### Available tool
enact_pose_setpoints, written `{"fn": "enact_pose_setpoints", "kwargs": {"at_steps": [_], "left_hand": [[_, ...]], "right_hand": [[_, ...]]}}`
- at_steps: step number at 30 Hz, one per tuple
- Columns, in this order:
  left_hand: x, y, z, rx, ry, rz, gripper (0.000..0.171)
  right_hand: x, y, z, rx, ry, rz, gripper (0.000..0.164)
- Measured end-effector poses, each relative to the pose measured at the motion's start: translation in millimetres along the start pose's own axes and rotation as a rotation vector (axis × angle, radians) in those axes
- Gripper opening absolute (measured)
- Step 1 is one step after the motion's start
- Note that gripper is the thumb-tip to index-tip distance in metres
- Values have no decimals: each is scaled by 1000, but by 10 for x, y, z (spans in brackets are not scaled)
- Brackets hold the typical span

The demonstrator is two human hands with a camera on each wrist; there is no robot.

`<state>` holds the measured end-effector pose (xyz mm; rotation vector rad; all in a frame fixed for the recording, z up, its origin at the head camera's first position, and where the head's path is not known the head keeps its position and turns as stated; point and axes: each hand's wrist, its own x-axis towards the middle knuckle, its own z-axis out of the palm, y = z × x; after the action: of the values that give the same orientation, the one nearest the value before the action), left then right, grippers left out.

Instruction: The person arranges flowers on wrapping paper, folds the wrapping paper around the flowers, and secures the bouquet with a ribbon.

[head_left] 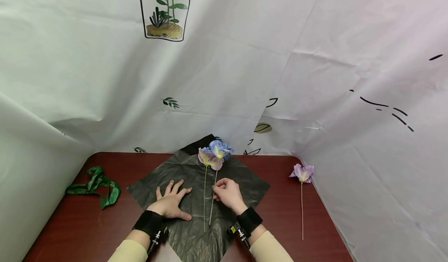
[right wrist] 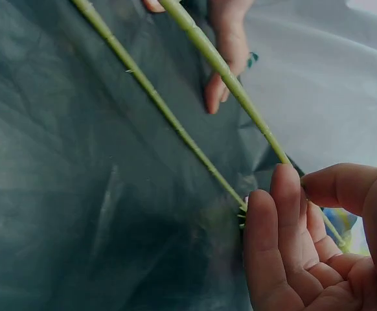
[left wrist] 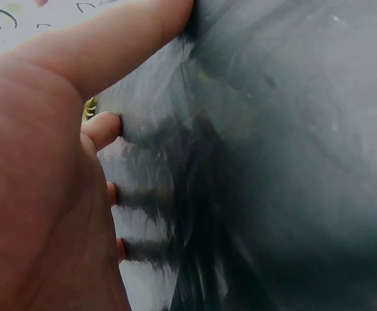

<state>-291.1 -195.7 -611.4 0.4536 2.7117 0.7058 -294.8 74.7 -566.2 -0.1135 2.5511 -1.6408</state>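
Observation:
Between the thumb and fingers of my right hand (head_left: 228, 194) is the thin green stem of a blue artificial flower (head_left: 219, 149). In the right wrist view that stem (right wrist: 234, 87) slants up from the pinch. A pink-and-yellow flower (head_left: 206, 160) lies beside it on a dark sheet of wrapping paper (head_left: 185, 176), its stem (right wrist: 169, 116) running just left of the held one. With fingers spread, my left hand (head_left: 169, 203) presses flat on the sheet, left of the stems. The left wrist view shows its thumb and fingertips touching the dark sheet (left wrist: 273, 162).
A crumpled green ribbon (head_left: 96, 184) lies on the left of the red-brown table (head_left: 87, 227). Another flower, a purple one (head_left: 302, 173), lies near the right edge with its stem toward me. A white printed cloth (head_left: 224, 79) hangs behind the table and along its sides.

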Motion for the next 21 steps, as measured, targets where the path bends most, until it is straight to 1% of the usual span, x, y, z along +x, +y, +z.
{"fn": "enact_pose_setpoints", "kwargs": {"at_steps": [10, 11, 15, 17, 18, 20, 21], "left_hand": [[8, -5, -2, 5, -14, -8, 108], [9, -4, -4, 2, -16, -9, 109], [27, -22, -1, -3, -20, -10, 111], [34, -39, 8, -3, -18, -8, 112], [39, -49, 13, -3, -17, -8, 112], [47, -66, 24, -3, -15, -8, 112], [49, -71, 27, -4, -14, -6, 112]], "right_hand": [[67, 141, 98, -7, 2, 56, 7], [102, 219, 114, -9, 5, 32, 7], [150, 333, 142, -11, -3, 1, 9], [161, 347, 162, -16, -4, -3, 9], [138, 286, 160, -19, -9, 25, 8], [143, 273, 180, -33, -12, 46, 6], [120, 211, 178, -39, -15, 68, 5]]}}
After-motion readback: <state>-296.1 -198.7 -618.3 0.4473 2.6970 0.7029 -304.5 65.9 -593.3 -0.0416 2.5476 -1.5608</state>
